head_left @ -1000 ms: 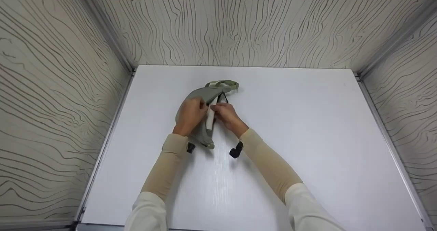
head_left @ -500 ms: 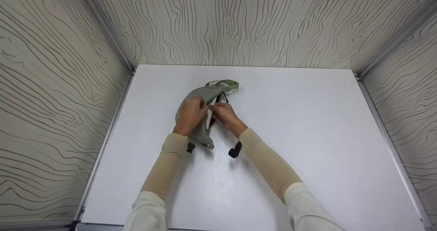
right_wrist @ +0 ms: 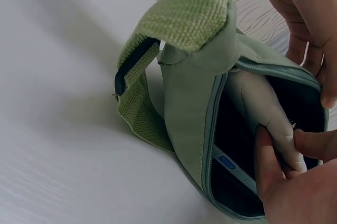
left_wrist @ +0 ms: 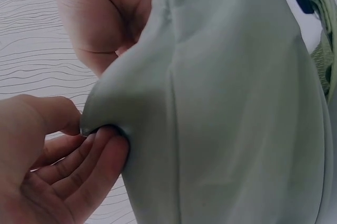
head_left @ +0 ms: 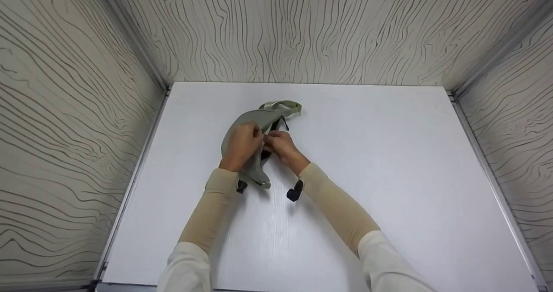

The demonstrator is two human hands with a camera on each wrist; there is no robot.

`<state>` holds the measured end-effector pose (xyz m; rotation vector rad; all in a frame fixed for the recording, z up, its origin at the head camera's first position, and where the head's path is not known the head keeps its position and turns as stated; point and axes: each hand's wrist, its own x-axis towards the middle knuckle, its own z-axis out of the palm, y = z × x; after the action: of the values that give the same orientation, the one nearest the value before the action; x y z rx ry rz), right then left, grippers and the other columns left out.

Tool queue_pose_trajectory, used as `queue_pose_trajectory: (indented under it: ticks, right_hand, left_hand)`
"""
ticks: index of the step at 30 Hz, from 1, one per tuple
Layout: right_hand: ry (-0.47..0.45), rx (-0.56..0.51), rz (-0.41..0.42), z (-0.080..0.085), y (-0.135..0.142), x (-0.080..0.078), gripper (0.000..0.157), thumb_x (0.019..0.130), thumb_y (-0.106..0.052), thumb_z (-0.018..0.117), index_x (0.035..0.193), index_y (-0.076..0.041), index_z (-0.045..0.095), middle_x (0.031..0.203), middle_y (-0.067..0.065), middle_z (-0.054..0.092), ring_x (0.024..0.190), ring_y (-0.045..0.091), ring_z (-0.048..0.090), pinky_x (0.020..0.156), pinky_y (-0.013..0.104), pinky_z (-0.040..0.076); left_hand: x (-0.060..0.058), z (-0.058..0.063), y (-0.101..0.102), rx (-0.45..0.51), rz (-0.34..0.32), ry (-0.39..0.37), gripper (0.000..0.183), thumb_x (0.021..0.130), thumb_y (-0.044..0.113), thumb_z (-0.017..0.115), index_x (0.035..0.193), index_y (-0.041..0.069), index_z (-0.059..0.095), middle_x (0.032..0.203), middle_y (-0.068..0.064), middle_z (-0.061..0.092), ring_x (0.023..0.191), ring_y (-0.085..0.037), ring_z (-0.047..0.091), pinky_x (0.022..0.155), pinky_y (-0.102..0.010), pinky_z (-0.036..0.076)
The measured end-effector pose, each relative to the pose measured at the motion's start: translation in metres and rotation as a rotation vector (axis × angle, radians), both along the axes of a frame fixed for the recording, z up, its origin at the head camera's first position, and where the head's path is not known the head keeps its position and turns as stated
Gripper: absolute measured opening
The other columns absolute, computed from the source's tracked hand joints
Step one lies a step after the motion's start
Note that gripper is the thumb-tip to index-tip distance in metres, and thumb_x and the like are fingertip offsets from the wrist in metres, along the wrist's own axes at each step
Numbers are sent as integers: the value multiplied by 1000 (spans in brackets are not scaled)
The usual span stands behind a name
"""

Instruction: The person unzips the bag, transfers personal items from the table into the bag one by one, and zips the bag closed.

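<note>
A grey-green waist bag [head_left: 237,121] lies on the white table, its zipped mouth spread apart. My left hand [head_left: 243,144] pinches the bag's edge between thumb and fingers, as the left wrist view shows beside the smooth bag front [left_wrist: 226,103]. My right hand [head_left: 285,148] reaches into the mouth and pinches a pale, soft, rolled-looking item [right_wrist: 255,97]. Most of that item sits inside the dark lining, and its kind is unclear. Deeper in the bag, a light strip with a blue mark [right_wrist: 227,162] shows. Fingers hide part of the opening.
A green webbing strap [head_left: 293,107] loops from the bag's far end. Black wrist-camera pieces [head_left: 295,191] hang by the right sleeve. The white table [head_left: 380,153] is bounded by patterned walls [head_left: 276,33] at the back and sides.
The pale item has slid from sticking out of the mouth to mostly inside the bag. My right hand has shifted slightly left with it, while my left hand stays at the edge.
</note>
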<state>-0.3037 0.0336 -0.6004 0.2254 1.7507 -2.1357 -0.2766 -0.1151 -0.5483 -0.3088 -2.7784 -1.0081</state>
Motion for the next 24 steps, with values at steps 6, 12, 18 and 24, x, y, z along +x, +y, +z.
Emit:
queue_pose_trajectory:
  ticks: [6, 12, 18, 24]
  right_hand:
    - [-1, -6, -5, 0, -3, 4, 15, 100, -3, 64, 85, -4, 66, 77, 1, 64, 71, 11, 64, 74, 30, 55]
    - [-6, 12, -21, 1, -7, 6, 9, 99, -2, 63, 91, -3, 67, 75, 0, 64, 71, 12, 61, 69, 27, 53]
    - [-1, 37, -21, 1, -9, 9, 11, 101, -2, 61, 105, 1, 71, 81, 0, 66, 75, 11, 63, 72, 27, 54]
    - [-6, 53, -26, 0, -11, 10, 27, 103, -3, 60, 126, 9, 69, 90, 2, 69, 82, 12, 66, 74, 26, 56]
  left_hand:
    - [-1, -1, 1, -4, -11, -22, 12, 102, 7, 62, 93, 2, 68, 84, -11, 67, 71, -18, 55, 64, -32, 44]
    - [-2, -1, 1, 0, -9, -16, 12, 101, 6, 62, 90, 3, 66, 81, -10, 64, 70, -19, 53, 64, -33, 43]
    - [0, -1, 2, 6, -9, -13, 12, 101, 7, 64, 90, 2, 66, 82, -10, 65, 71, -19, 54, 65, -34, 45]
    - [0, -2, 3, -8, -7, -8, 15, 101, 8, 64, 87, 4, 65, 80, -9, 63, 70, -19, 53, 64, -34, 44]
